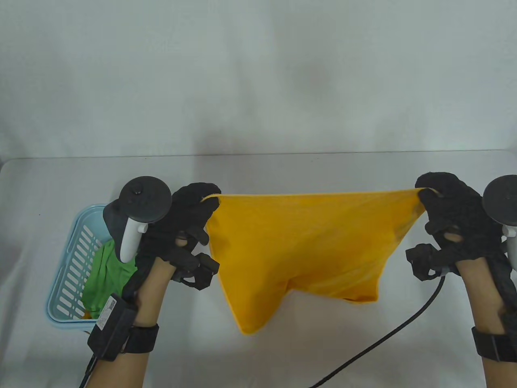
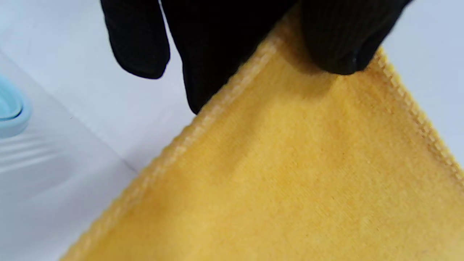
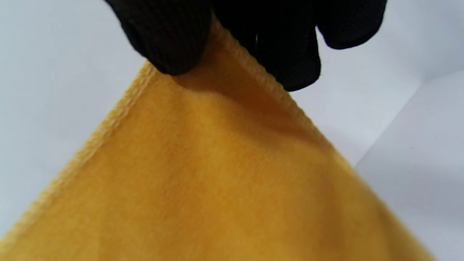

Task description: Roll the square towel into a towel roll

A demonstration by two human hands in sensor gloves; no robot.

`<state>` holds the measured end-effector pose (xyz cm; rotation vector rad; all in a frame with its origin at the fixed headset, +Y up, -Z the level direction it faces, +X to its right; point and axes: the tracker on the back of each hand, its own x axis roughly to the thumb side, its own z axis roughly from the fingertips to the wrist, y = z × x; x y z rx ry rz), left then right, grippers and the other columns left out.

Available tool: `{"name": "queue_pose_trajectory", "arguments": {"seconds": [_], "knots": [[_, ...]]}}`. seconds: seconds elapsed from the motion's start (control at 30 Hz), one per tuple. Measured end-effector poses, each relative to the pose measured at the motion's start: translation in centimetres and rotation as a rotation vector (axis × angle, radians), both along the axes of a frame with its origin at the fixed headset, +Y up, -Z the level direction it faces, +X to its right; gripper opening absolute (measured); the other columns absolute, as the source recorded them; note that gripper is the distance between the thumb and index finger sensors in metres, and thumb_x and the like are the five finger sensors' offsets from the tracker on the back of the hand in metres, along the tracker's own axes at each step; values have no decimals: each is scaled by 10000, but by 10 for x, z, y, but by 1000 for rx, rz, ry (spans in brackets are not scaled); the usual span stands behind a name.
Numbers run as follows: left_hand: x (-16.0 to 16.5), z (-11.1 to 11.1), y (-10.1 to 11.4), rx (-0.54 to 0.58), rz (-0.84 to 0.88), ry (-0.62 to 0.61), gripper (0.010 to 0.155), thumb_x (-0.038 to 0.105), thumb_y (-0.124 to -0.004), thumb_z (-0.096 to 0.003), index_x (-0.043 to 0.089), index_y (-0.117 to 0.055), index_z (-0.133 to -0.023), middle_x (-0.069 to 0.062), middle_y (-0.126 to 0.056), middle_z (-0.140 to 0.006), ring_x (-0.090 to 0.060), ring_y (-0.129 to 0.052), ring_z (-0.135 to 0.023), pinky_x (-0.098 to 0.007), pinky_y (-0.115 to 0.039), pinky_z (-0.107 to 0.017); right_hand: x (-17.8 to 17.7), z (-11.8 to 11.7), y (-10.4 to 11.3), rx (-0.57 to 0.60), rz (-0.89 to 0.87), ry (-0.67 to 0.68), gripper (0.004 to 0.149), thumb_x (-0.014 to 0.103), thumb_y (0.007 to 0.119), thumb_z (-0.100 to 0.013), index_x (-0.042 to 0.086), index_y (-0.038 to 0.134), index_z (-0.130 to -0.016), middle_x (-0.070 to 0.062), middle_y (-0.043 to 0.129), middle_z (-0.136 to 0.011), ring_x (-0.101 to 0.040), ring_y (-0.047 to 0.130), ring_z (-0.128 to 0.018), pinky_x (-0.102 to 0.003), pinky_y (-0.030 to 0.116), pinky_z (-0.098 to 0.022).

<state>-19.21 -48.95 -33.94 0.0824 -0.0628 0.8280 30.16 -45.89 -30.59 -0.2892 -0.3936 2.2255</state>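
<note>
- The yellow towel (image 1: 299,246) hangs in the air above the table (image 1: 282,173), stretched between the two hands by its upper corners.
- The left hand (image 1: 183,226) pinches the towel's upper left corner; in the left wrist view the thumb and fingers (image 2: 337,40) close on the stitched corner of the cloth (image 2: 290,174), with one finger standing free to the side.
- The right hand (image 1: 452,214) pinches the upper right corner in the same way (the right wrist view shows the black fingertips (image 3: 170,40) clamped on both faces of the hem (image 3: 232,174)).
- The top edge runs nearly straight from hand to hand, sagging only a little.
- Below it the cloth falls in loose folds: one lower corner droops to a point on the left of centre, the other bunches up higher on the right.
- Whether the lowest point touches the tabletop cannot be told.
- A light blue slotted basket (image 1: 72,258) sits on the table just to the left of the left forearm, with a green cloth (image 1: 107,279) lying in it.
- A black cable (image 1: 387,335) trails across the table from the right wrist towards the near edge.
- A tracker (image 1: 141,206) rides on the back of the left hand, and another (image 1: 503,202) on the right.
</note>
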Motion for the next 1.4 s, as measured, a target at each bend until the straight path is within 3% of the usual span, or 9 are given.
{"name": "queue_pose_trajectory", "arguments": {"seconds": [0.33, 0.5, 0.63, 0.8, 0.93, 1.07, 1.23, 1.3, 1.4], "knots": [[-20, 27, 53, 137, 44, -107, 432, 404, -807, -415, 323, -872, -834, 102, -998, -708, -168, -1062, -627, -508, -768, -647, 0, 37, 36, 143, -137, 116, 381, 325, 829, -377, 324, 830, -758, 3, 941, -634, -260, 933, -602, -546, 706, -588], [-26, 20, 72, 171, 63, -79, 452, 386, -817, -413, 386, -820, -865, 123, -1018, -660, -148, -1081, -581, -487, -782, -641, -4, 25, 53, 166, -107, 99, 384, 331, 822, -382, 322, 822, -766, 0, 929, -622, -252, 920, -592, -545, 697, -595], [-26, -8, 62, 94, 18, -27, 414, 402, -809, -416, 367, -854, -826, 123, -1013, -669, -156, -1074, -597, -494, -774, -643, -11, -11, 42, 87, -67, 51, 385, 332, 821, -382, 320, 821, -767, 2, 926, -621, -251, 918, -593, -546, 694, -596], [-24, -60, 18, -76, -87, 106, 410, 417, -806, -412, 368, -875, -813, 107, -988, -732, -182, -1046, -662, -510, -755, -652, -24, -76, 0, -84, 40, -40, 384, 348, 814, -379, 331, 820, -762, 17, 926, -617, -242, 921, -595, -541, 701, -595], [-19, -82, 1, -115, -94, 183, 409, 420, -798, -409, 382, -869, -810, 118, -970, -763, -172, -1033, -695, -505, -752, -661, -27, -106, -17, -118, 24, -80, 382, 352, 811, -377, 345, 819, -759, 27, 921, -632, -248, 918, -628, -545, 694, -603], [-13, -84, 17, -23, -60, 173, 405, 436, -792, -411, 419, -858, -810, 129, -933, -819, -164, -1002, -754, -508, -733, -684, -19, -112, -11, -60, -112, -132, 380, 355, 811, -379, 370, 819, -758, 24, 874, -768, -286, 863, -752, -563, 649, -636], [-8, -74, 50, 64, -72, 124, 406, 442, -796, -409, 426, -861, -809, 111, -908, -863, -185, -972, -795, -524, -712, -696, -5, -99, 8, 16, -182, -99, 383, 370, 806, -383, 385, 808, -765, 39, 827, -853, -302, 804, -835, -567, 616, -663], [-6, -72, 46, 45, -73, 101, 405, 436, -798, -409, 420, -863, -808, 107, -900, -874, -193, -963, -806, -530, -704, -699, -2, -96, 4, 12, -184, -88, 383, 365, 808, -381, 377, 812, -764, 39, 832, -860, -308, 809, -836, -572, 618, -660], [-4, -74, 18, -42, -111, 63, 406, 425, -802, -407, 401, -870, -806, 95, -897, -885, -206, -958, -817, -540, -704, -695, 2, -93, -14, -79, -117, -80, 383, 368, 808, -380, 375, 814, -762, 46, 838, -867, -312, 812, -846, -572, 624, -658]]}}
